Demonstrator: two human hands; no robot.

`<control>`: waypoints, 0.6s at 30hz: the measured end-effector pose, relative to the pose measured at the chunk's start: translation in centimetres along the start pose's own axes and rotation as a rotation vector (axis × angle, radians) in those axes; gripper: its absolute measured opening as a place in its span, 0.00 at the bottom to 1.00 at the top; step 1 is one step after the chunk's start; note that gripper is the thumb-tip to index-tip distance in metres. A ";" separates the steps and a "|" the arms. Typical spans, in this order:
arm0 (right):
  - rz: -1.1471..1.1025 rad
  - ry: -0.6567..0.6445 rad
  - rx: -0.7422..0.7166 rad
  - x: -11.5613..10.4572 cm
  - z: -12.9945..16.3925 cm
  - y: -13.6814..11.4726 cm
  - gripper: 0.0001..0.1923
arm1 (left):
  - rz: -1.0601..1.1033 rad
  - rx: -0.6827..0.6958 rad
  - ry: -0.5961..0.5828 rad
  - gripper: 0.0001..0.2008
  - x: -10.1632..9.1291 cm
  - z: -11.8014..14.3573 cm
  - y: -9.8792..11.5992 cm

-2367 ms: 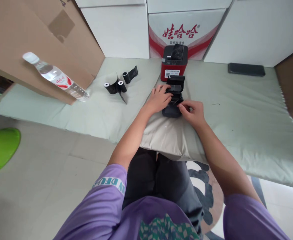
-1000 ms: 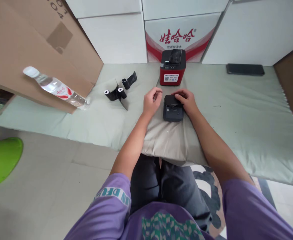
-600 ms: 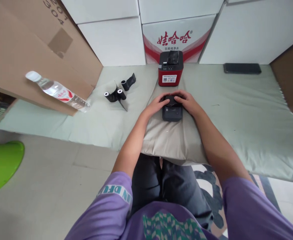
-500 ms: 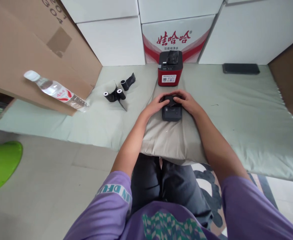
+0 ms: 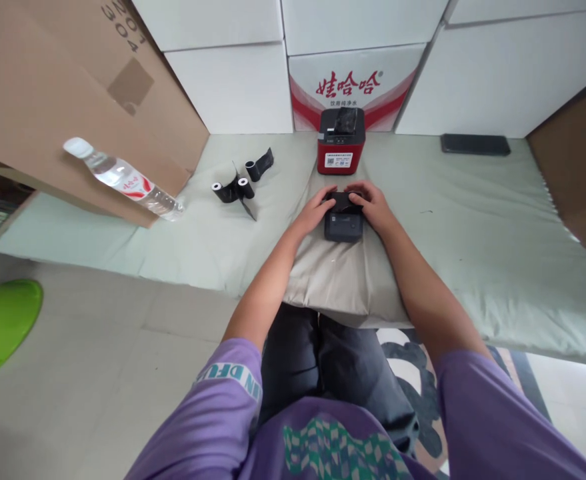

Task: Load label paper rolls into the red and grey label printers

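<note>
A small black printer (image 5: 343, 229) lies on the cloth-covered surface in front of me, with a glossy black strip (image 5: 345, 203) across its far part. My left hand (image 5: 317, 208) curls round the printer's far left side, its thumb at the edge of the strip. From the right, my right hand (image 5: 373, 203) grips the other side, thumb on the strip and fingers bent behind. What the fingertips do at the back is hidden. Just beyond them stands a red and black printer (image 5: 341, 150) with a dark strip over its top.
Rolls of black ribbon (image 5: 231, 191) and another black roll (image 5: 259, 165) lie to the left. A water bottle (image 5: 125, 179) leans against a cardboard box (image 5: 163, 120). White boxes (image 5: 227, 87) line the back. A black phone-like slab (image 5: 475, 145) rests at the right.
The fingers of both hands have shifted slightly at the far end of the small printer. The printer stays in place; the view has tilted a little.
</note>
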State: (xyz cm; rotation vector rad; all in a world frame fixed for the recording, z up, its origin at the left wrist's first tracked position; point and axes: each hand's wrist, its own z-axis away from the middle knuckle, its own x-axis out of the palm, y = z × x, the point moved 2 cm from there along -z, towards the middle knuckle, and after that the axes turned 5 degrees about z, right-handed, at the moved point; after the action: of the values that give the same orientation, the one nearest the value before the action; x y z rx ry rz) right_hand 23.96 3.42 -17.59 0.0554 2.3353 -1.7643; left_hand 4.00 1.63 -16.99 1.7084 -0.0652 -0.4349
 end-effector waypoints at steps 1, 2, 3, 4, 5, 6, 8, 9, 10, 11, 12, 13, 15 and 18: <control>-0.006 0.024 0.005 -0.1 0.0 0.1 0.24 | 0.011 -0.004 -0.003 0.30 -0.1 0.0 -0.1; -0.005 0.046 0.010 -0.1 0.0 0.1 0.25 | 0.020 -0.007 -0.012 0.33 -0.3 0.0 -0.1; 0.000 0.066 0.013 -0.2 0.0 0.0 0.25 | 0.026 -0.008 -0.025 0.36 -0.5 -0.1 -0.2; 0.007 0.081 0.015 -0.3 0.1 0.0 0.25 | 0.032 -0.009 -0.043 0.38 -0.6 0.0 -0.1; 0.014 0.090 0.014 -0.3 0.1 -0.1 0.24 | 0.040 -0.011 -0.064 0.41 -0.8 0.0 -0.1; 0.018 0.094 0.012 -0.4 0.0 -0.1 0.24 | 0.050 -0.015 -0.086 0.43 -0.9 0.0 -0.1; 0.025 0.087 0.004 -0.4 0.0 -0.1 0.25 | 0.071 -0.022 -0.117 0.45 -1.0 0.1 -0.1; 0.032 0.079 0.000 -0.4 0.0 -0.1 0.25 | 0.076 -0.023 -0.123 0.46 -1.1 0.2 0.0; 0.041 0.072 -0.006 -0.4 -0.1 0.0 0.25 | 0.074 -0.023 -0.125 0.46 -1.2 0.2 0.0; 0.050 0.067 -0.013 -0.4 -0.1 0.0 0.25 | 0.061 -0.018 -0.118 0.45 -1.3 0.3 0.1; 0.064 0.069 -0.022 -0.4 -0.1 0.0 0.24 | 0.034 -0.010 -0.103 0.44 -1.4 0.3 0.1; 0.092 0.082 -0.033 -0.4 0.0 0.0 0.24 | -0.012 0.003 -0.076 0.42 -1.7 0.4 0.2; 0.191 0.144 -0.060 -0.5 0.1 -0.1 0.21 | -0.146 0.030 0.004 0.35 -2.3 0.6 0.4; 0.356 0.233 -0.105 -0.7 0.3 -0.4 0.18 | -0.273 0.023 0.067 0.23 -3.1 1.0 0.5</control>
State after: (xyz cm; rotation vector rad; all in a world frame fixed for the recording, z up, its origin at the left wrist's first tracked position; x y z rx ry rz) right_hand 24.61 3.12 -17.17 0.6493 2.3808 -1.5278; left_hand 0.92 1.48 -15.83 1.7596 0.2144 -0.5800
